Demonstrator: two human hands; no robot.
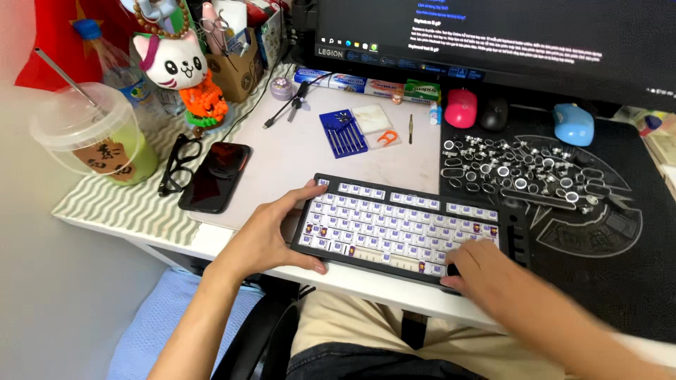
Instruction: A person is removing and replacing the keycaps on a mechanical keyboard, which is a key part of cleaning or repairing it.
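Left hand point(271, 236): fingers spread wide, clasping the left end of the keyboard point(401, 226); thumb along the near edge, fingertips curled over the far left corner. Right hand point(486, 271): loosely open, resting flat on the keyboard's near right corner, fingers over the keys there; slightly blurred, so the exact finger spacing cannot be told. Keyboard: black frame, white and pale violet keycaps, lying flat at the front edge of the white desk point(296, 158), its right end reaching onto the black desk mat point(634, 232).

Just beyond the keyboard, on the mat: a scatter of small silver rings and metal parts point(521, 172). On the desk behind the keyboard: flat blue case of small screwdrivers point(343, 132), open; beside it a clear tray with an orange puller tool point(384, 138); metal tweezers point(411, 129) just right of that.

Along the monitor point(493, 35) base: a long blue-and-white box point(338, 79) lying flat, end to end with a white-and-green box point(405, 89); pink mouse point(461, 108), black mouse point(494, 112), blue mouse point(574, 124).

Left of the keyboard: black phone point(215, 176), face up; black glasses point(176, 163) beside it; clear cup of green drink point(95, 137) with a brown paper tag; white cat figurine point(179, 65); brown cardboard box point(236, 70).
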